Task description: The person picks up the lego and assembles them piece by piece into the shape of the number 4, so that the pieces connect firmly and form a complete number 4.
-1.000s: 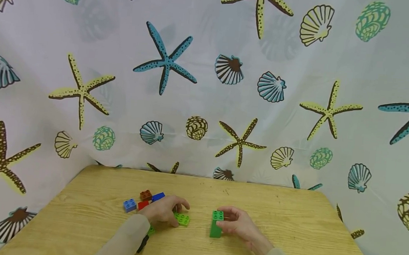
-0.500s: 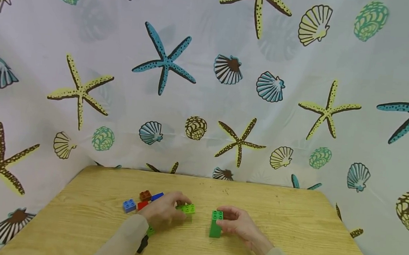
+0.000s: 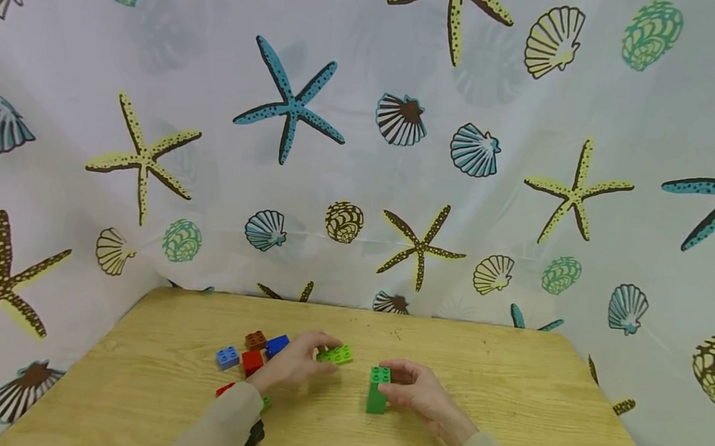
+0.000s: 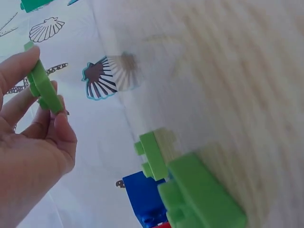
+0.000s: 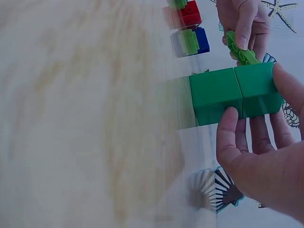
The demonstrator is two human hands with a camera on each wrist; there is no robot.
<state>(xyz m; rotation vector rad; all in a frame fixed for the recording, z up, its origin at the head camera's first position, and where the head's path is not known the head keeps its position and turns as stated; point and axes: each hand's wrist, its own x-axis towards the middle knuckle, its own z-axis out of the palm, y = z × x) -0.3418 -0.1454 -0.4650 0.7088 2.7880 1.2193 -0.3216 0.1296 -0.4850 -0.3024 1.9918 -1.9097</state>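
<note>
My left hand [image 3: 297,367] pinches a flat lime green toy brick [image 3: 340,355] between thumb and fingers, over the left middle of the table. In the left wrist view this brick [image 4: 45,88] is turned on its side, studs facing the palm. To the right, my right hand [image 3: 416,390] holds a tower of two green bricks [image 3: 377,397], one on top of the other, standing upright on the table. The right wrist view shows the seam between the two green bricks [image 5: 216,97], with thumb and fingers around them.
Left of my left hand lie a light blue brick [image 3: 227,358], a brown brick [image 3: 255,340], a blue brick [image 3: 276,345] and a red brick [image 3: 252,362]. Another red piece [image 3: 225,388] and a green brick [image 3: 265,403] are partly hidden by my left forearm. A patterned curtain [image 3: 328,277] borders the wooden table [image 3: 479,358].
My left hand has carried the lime green brick up off the table, away from me and slightly right, uncovering more of the red brick. The right hand and its tower stayed in place.
</note>
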